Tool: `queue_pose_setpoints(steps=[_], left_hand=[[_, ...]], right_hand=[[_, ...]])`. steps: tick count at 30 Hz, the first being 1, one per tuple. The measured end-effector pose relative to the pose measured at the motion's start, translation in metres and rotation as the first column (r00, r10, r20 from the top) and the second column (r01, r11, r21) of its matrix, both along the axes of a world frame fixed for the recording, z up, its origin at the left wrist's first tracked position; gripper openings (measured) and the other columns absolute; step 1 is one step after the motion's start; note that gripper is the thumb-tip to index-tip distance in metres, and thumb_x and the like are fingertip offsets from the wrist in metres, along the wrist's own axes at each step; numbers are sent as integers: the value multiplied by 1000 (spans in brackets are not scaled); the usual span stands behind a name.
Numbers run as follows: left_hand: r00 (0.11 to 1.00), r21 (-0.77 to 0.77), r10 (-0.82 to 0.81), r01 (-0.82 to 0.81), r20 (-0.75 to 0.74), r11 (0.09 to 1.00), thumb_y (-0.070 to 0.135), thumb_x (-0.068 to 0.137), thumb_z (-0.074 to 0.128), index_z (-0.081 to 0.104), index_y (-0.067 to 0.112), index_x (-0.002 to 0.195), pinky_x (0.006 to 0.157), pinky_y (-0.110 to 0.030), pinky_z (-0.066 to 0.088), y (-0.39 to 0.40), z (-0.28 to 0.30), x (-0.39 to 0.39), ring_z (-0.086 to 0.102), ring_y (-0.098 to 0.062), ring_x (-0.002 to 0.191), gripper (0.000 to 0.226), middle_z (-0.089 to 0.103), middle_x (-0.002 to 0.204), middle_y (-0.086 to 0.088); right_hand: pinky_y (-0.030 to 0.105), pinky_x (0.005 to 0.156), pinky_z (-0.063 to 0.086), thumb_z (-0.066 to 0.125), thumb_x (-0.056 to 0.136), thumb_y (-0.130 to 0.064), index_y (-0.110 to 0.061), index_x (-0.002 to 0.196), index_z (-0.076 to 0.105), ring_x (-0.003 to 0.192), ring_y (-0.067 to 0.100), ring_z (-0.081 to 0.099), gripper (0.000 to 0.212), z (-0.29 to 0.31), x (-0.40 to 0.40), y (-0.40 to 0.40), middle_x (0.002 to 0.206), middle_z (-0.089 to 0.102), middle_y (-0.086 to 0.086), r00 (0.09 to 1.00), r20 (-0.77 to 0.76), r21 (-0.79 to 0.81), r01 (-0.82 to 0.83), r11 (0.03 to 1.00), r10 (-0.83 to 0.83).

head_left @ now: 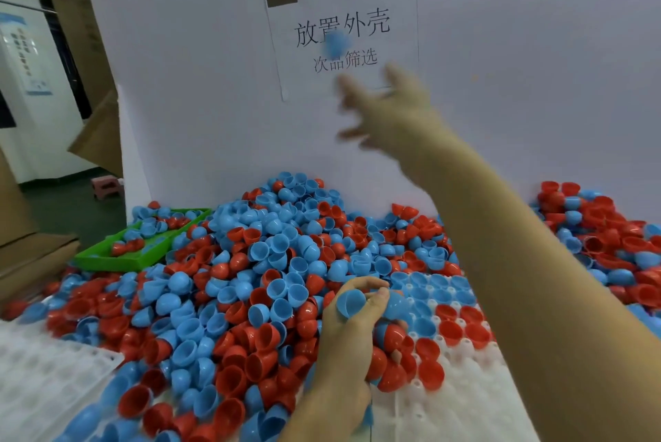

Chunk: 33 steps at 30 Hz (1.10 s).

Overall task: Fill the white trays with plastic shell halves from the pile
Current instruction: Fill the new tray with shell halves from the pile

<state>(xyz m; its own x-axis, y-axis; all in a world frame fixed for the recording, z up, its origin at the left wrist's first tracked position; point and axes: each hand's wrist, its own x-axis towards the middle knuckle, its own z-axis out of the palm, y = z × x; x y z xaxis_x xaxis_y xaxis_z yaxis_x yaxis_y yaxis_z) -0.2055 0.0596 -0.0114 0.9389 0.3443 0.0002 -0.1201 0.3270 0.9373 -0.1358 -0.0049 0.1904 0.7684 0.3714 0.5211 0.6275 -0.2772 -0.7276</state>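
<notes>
Nearest, the left hand [352,325] curls its fingers round several blue and red shells [388,334] over the white tray [465,402], right of the pile [250,262]. Farther up, the right hand [390,112] spreads its fingers; a blurred blue shape [335,42], perhaps a shell, hangs above it.

pile [250,280] between trays [465,388], bin [107,259] behind

table [500,416], shell pile [250,280], 2 white trays [447,406], green tray [107,259]
</notes>
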Motion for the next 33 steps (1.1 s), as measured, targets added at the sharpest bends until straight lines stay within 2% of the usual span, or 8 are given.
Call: queue_pose_setpoints(steps=[2,4,8,13,18,22,28,33], left_hand=[[1000,-13,15,-15,7,1000,14,95,65,72,23,84,54,-30,52,2,2,-1,70,-24,71,15,77,97,-13],[1000,-27,17,-17,1,1000,13,95,65,71,20,86,51,-29,52,4,3,0,69,-25,68,13,76,95,-14],[1000,-57,-3,2,-18,998,15,94,67,70,18,88,44,-26,49,3,6,-4,64,-23,58,8,74,84,-19],[998,-48,30,-33,-60,998,16,94,67,73,25,77,51,-31,51,3,6,-2,62,-24,53,21,71,78,-22],[998,-18,54,-54,-23,998,17,93,67,74,21,79,65,-39,57,3,-1,2,72,-28,76,16,75,85,-16],[998,31,38,-36,-47,999,16,93,68,76,21,82,85,-47,59,2,-6,5,74,-31,90,14,76,93,-16],[997,-3,60,-60,-51,998,12,94,66,78,23,86,78,-40,60,0,-7,6,76,-27,90,18,78,95,-11],[996,-14,82,-82,-48,997,16,94,66,78,26,88,85,-48,57,2,-3,5,74,-30,93,16,78,95,-6]], right_hand=[[43,105,47,54,96,-52,-10,145,43,115,25,63,65,-10,-21,11,130,64,8,988,-5,-529,-135,838,156],[41,103,49,50,99,-47,-10,129,62,115,26,63,49,-33,-20,12,129,65,9,977,11,-667,-152,729,213],[27,82,57,54,99,-36,-19,114,72,95,17,69,29,-70,-17,-18,107,74,2,994,32,-570,-71,818,108],[10,62,48,58,96,-40,-35,120,66,82,-4,62,26,-119,-10,-52,98,66,-19,999,37,-483,-3,876,24],[18,72,54,71,86,-42,-46,109,65,91,-8,59,24,-162,-19,-62,98,61,-21,999,-33,-385,-31,922,20],[11,73,49,80,80,-32,-43,102,68,93,-8,56,27,-178,-22,-64,89,63,-16,999,25,-275,50,960,-45],[14,75,48,84,76,-25,-31,91,75,92,-3,57,18,-185,-24,-66,83,66,-14,995,51,-233,93,968,-84],[13,72,52,79,81,-26,-39,94,67,93,-8,61,22,-182,-24,-66,95,67,-23,989,-114,-32,89,995,-93]])
